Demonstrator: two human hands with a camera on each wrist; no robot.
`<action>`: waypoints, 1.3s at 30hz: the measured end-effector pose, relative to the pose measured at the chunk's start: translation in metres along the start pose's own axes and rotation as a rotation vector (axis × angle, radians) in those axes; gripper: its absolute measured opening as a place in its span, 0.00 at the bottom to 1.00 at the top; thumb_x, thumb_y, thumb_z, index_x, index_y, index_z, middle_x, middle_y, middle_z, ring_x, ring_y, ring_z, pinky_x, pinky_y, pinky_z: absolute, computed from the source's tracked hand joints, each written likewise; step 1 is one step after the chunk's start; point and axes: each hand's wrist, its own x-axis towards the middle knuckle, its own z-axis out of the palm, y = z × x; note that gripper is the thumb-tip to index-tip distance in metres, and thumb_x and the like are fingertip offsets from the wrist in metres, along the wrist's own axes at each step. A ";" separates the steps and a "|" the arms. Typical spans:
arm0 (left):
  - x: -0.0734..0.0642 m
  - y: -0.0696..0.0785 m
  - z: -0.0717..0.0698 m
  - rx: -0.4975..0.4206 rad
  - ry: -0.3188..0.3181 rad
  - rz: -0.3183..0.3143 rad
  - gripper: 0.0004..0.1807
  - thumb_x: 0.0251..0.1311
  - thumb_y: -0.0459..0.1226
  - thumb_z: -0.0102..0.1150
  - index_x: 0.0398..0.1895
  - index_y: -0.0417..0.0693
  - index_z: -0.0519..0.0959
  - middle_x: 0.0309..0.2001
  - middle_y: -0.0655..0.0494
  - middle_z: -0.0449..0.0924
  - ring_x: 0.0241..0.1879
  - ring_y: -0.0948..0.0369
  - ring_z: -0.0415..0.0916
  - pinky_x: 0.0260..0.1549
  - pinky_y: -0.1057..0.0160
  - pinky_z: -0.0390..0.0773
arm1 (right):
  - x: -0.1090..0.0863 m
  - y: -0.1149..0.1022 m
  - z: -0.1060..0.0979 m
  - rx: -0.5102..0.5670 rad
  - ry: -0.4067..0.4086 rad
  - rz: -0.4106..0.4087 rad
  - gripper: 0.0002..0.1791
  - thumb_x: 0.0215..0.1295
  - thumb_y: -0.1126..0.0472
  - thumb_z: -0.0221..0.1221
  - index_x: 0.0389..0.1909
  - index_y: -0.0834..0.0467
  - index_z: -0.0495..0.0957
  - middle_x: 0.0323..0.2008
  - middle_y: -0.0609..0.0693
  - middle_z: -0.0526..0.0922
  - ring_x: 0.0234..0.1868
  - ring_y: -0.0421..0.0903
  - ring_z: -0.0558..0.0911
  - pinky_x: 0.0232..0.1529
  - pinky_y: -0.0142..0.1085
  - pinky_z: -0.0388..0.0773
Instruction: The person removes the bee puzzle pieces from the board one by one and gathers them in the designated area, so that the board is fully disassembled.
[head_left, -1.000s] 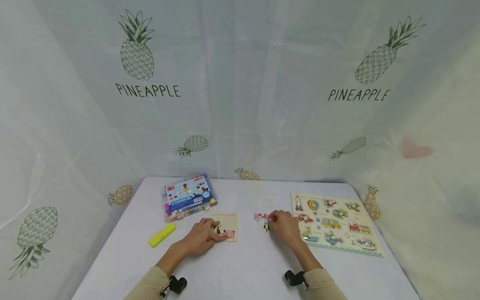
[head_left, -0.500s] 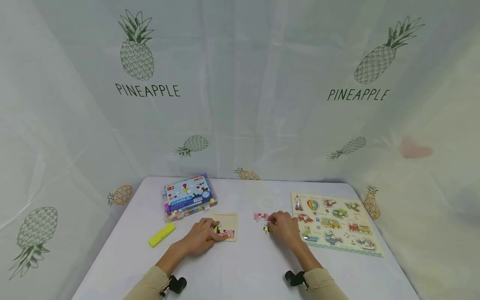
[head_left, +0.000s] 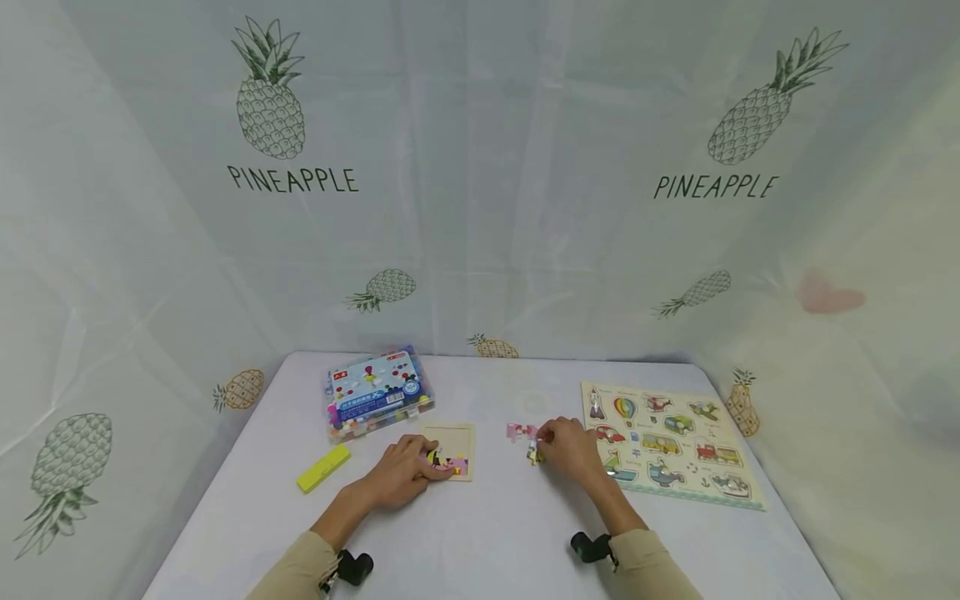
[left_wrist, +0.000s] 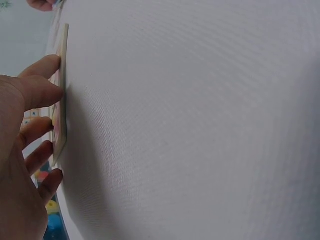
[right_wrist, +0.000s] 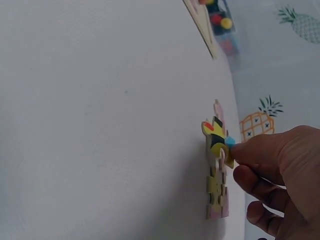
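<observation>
My left hand [head_left: 399, 473] rests on a small wooden jigsaw tray [head_left: 450, 435], fingers spread, with the thumb at the near edge. Pink, yellow and black jigsaw pieces [head_left: 459, 463] lie in the near part of that tray, partly under the fingers. To the right, thumb and fingertips of my right hand [head_left: 572, 450] pinch a yellow and black jigsaw piece [right_wrist: 216, 137], which stands tilted in the right wrist view. Loose yellow and pink pieces [right_wrist: 214, 192] sit right below it on the table. Beside the fingertips lies a pink piece [head_left: 517, 431].
A clear plastic box [head_left: 378, 392] with a blue label and colourful contents stands at the back left. In front of it lies a yellow block [head_left: 323, 468]. On the right is a large board [head_left: 675, 446] with vehicle pictures. A pineapple-print curtain [head_left: 480, 208] surrounds the white table [head_left: 480, 542].
The jigsaw piece at my right fingertips has turned slightly and shows less black in the head view. My left hand stays on the tray.
</observation>
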 end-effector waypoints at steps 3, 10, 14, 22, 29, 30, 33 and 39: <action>0.000 0.000 0.000 -0.005 -0.003 -0.004 0.21 0.68 0.37 0.58 0.58 0.74 0.82 0.69 0.48 0.68 0.68 0.47 0.58 0.57 0.42 0.62 | 0.001 0.000 -0.002 0.024 -0.019 0.013 0.04 0.61 0.57 0.68 0.35 0.51 0.86 0.29 0.42 0.78 0.35 0.45 0.72 0.44 0.51 0.64; 0.001 0.000 0.000 -0.004 -0.016 -0.015 0.23 0.68 0.36 0.58 0.59 0.76 0.80 0.69 0.48 0.68 0.70 0.47 0.57 0.59 0.41 0.62 | 0.003 -0.003 -0.010 0.072 -0.084 0.027 0.04 0.64 0.58 0.67 0.37 0.53 0.84 0.27 0.41 0.80 0.32 0.44 0.74 0.44 0.50 0.63; 0.001 0.001 -0.001 -0.008 -0.011 -0.014 0.24 0.68 0.35 0.58 0.59 0.76 0.80 0.69 0.47 0.69 0.70 0.46 0.57 0.59 0.40 0.63 | 0.005 -0.003 -0.012 0.138 -0.123 0.039 0.05 0.65 0.58 0.67 0.38 0.53 0.84 0.28 0.42 0.80 0.30 0.43 0.74 0.40 0.44 0.69; 0.001 0.003 -0.004 -0.007 -0.021 -0.024 0.23 0.68 0.36 0.58 0.59 0.76 0.80 0.69 0.48 0.68 0.70 0.47 0.57 0.59 0.41 0.63 | 0.007 0.002 -0.008 0.212 -0.169 0.013 0.02 0.65 0.58 0.66 0.37 0.52 0.85 0.28 0.42 0.80 0.28 0.41 0.75 0.29 0.35 0.72; 0.001 0.004 -0.004 -0.009 -0.024 -0.020 0.23 0.68 0.36 0.58 0.60 0.75 0.80 0.69 0.47 0.68 0.70 0.46 0.57 0.60 0.41 0.63 | 0.008 0.000 -0.005 0.115 -0.125 -0.030 0.02 0.62 0.59 0.68 0.35 0.51 0.86 0.26 0.39 0.80 0.30 0.41 0.74 0.36 0.41 0.68; 0.001 0.003 -0.004 -0.010 -0.024 -0.020 0.23 0.68 0.36 0.58 0.60 0.75 0.80 0.69 0.47 0.68 0.70 0.47 0.57 0.60 0.41 0.62 | 0.008 -0.001 -0.005 0.106 -0.116 -0.026 0.02 0.62 0.59 0.68 0.35 0.51 0.86 0.26 0.39 0.80 0.31 0.41 0.73 0.37 0.42 0.67; 0.001 0.003 -0.004 -0.012 -0.025 -0.021 0.23 0.69 0.36 0.58 0.60 0.75 0.80 0.69 0.47 0.68 0.70 0.47 0.57 0.60 0.41 0.62 | 0.008 0.000 -0.002 0.076 -0.089 -0.019 0.02 0.60 0.59 0.69 0.34 0.50 0.87 0.26 0.39 0.80 0.34 0.42 0.72 0.39 0.45 0.66; 0.001 0.003 -0.003 -0.012 -0.019 -0.017 0.23 0.69 0.35 0.58 0.60 0.74 0.81 0.69 0.47 0.68 0.69 0.47 0.58 0.59 0.41 0.63 | 0.005 0.002 0.000 0.036 -0.077 -0.042 0.03 0.60 0.56 0.69 0.34 0.49 0.87 0.26 0.38 0.80 0.34 0.43 0.72 0.39 0.47 0.66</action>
